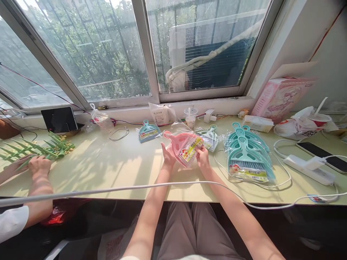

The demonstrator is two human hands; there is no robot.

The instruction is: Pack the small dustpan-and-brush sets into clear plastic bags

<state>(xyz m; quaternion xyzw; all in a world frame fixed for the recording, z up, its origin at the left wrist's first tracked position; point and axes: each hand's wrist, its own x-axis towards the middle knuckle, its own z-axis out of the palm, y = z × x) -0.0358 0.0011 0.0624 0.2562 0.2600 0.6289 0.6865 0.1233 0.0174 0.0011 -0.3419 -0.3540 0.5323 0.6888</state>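
I hold a pink mini dustpan-and-brush set point(182, 146) in a clear bag with a yellow label, lifted just above the pale green table point(114, 169). My left hand point(168, 157) grips its left underside. My right hand point(202, 156) pinches its right edge by the label. Both hands are closed on it. A stack of teal dustpan sets point(248, 157) lies to the right of my right hand. Two more bagged sets, one teal point(148, 132) and one green point(208, 137), lie behind the pink one.
Another person's hands point(34, 164) rest at the left on green plastic strips point(40, 147). A white cable point(108, 189) runs along the front edge. A power strip point(309, 167), phone point(322, 153), pink box point(280, 95), cup point(190, 117) and tablet point(59, 120) stand around.
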